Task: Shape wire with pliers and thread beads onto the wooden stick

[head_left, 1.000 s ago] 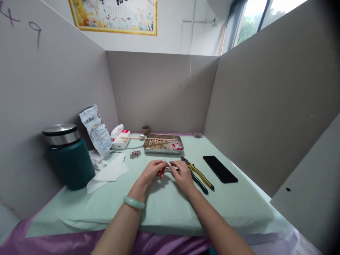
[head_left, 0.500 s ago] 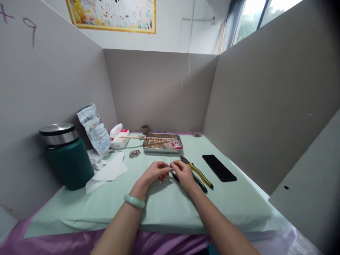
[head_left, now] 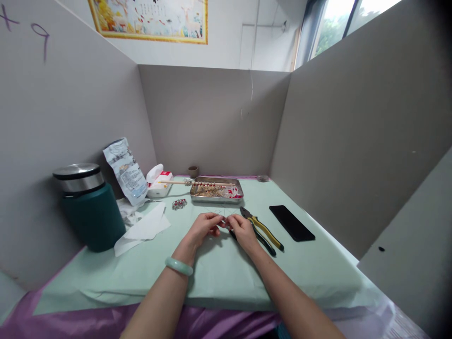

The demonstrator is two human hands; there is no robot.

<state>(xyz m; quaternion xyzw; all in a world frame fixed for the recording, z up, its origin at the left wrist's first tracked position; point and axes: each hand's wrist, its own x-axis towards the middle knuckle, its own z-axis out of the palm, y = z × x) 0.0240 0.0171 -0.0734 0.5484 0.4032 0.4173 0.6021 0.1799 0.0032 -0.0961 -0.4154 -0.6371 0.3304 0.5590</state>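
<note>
My left hand (head_left: 205,227), with a pale green bangle (head_left: 179,266) on its wrist, is closed in a pinch. Its fingertips nearly meet those of my right hand (head_left: 242,231), which pinches too. Fine wires (head_left: 223,211) stick out from between the fingers beyond both hands; whatever small piece sits at the fingertips is mostly hidden. Pliers (head_left: 263,230) with yellow and dark handles lie against the right side of my right hand. A dark tip of some tool shows under that hand's fingers. Left of the hands rests a small bundle of red and silvery beads (head_left: 179,204).
A metal tray (head_left: 217,199) of gold, clear and red beads stands ahead, a beaded stick (head_left: 176,182) across it. Black phone (head_left: 291,223) at right. Left are paper sheets (head_left: 144,230), a green flask (head_left: 92,216), a pouch (head_left: 127,172) and a tissue pack (head_left: 159,187). Partitions enclose the table.
Both hands have shifted slightly left, still pinching close together. The wires beyond the fingertips lie at a different angle. The pliers and tray have stayed put.
</note>
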